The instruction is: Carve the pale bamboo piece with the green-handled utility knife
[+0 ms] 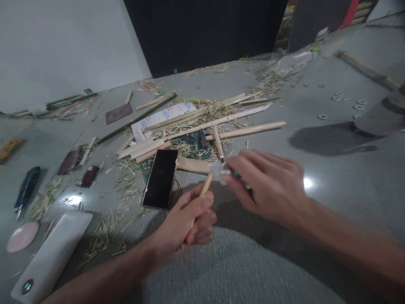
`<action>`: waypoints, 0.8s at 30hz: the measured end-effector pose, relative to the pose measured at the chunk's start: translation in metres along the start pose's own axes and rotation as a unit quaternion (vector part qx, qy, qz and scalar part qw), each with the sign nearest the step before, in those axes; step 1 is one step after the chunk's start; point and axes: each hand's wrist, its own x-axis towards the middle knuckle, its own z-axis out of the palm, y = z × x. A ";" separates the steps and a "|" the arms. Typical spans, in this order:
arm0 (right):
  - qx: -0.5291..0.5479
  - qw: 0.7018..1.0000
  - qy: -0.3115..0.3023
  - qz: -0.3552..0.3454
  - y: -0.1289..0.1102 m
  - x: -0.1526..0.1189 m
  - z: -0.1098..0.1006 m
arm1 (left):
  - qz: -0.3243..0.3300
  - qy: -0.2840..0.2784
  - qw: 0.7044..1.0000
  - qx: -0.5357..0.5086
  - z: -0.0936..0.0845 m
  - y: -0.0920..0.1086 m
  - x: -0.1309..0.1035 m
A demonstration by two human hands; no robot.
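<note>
My left hand (198,215) is closed around a short, pale wooden stick (206,185), whose upper end points up and away from me. Just right of that end, my right hand (267,183) is closed on a small blurred object (225,169) with a whitish front and a bit of green. Its kind is hard to make out, and most of it is hidden in the fingers. Behind the hands lies a flat strip of wood (194,165). A phone (160,179) with a dark screen rests left of the stick.
Wooden strips (218,122), a hammer (203,138) and shavings cover the table's middle. At left are a blue-handled tool (28,188), a white power bank (55,253), a pink oval object (22,237) and sandpaper pieces (72,160). Small rings (322,116) and a grey cylinder (379,120) stand right.
</note>
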 end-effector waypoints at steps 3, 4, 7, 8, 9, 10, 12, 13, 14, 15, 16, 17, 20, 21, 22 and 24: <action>-0.066 0.976 0.088 0.190 0.036 0.007 -0.003 | -0.022 -0.035 0.995 0.088 -0.002 -0.012 -0.008; -0.067 0.965 0.110 0.227 0.045 0.009 -0.002 | -0.018 -0.058 0.996 0.065 -0.002 -0.015 -0.008; 0.004 0.976 0.088 0.199 0.047 0.007 0.003 | 0.093 -0.093 0.991 -0.016 -0.004 -0.021 -0.002; 0.037 0.986 0.053 0.157 0.039 0.005 0.005 | 0.121 -0.089 0.988 -0.024 -0.004 -0.021 0.002; 0.062 0.990 0.038 0.122 0.028 0.003 0.008 | 0.135 -0.079 0.987 -0.022 -0.005 -0.020 0.006; 0.087 0.992 0.021 0.093 0.017 0.000 0.009 | 0.138 -0.066 0.988 -0.017 -0.005 -0.019 0.009; 0.130 0.990 -0.013 0.048 -0.003 -0.006 0.011 | 0.134 -0.040 0.990 -0.016 -0.004 -0.016 0.013; 0.143 0.989 -0.027 0.031 -0.011 -0.008 0.011 | 0.133 -0.030 0.990 -0.018 -0.004 -0.015 0.014; 0.152 0.988 -0.037 0.018 -0.015 -0.010 0.011 | 0.134 -0.023 0.991 -0.020 -0.004 -0.014 0.014; 0.156 0.987 -0.045 0.007 -0.018 -0.011 0.010 | 0.134 -0.020 0.991 -0.022 -0.003 -0.014 0.014; 0.157 0.986 -0.050 -0.002 -0.019 -0.011 0.009 | 0.134 -0.017 0.991 -0.022 -0.003 -0.014 0.013; 0.159 0.986 -0.055 -0.010 -0.020 -0.012 0.009 | 0.133 -0.015 0.991 -0.020 -0.003 -0.014 0.013; 0.163 0.984 -0.068 -0.031 -0.020 -0.012 0.009 | 0.129 -0.007 0.991 -0.018 -0.004 -0.016 0.014; 0.164 0.983 -0.072 -0.038 -0.020 -0.011 0.009 | 0.128 -0.005 0.992 -0.019 -0.004 -0.016 0.014; 0.163 0.983 -0.075 -0.043 -0.021 -0.011 0.010 | 0.126 -0.004 0.992 -0.020 -0.004 -0.017 0.014; 0.159 0.983 -0.081 -0.050 -0.023 -0.011 0.011 | 0.126 -0.008 0.992 -0.022 -0.004 -0.017 0.015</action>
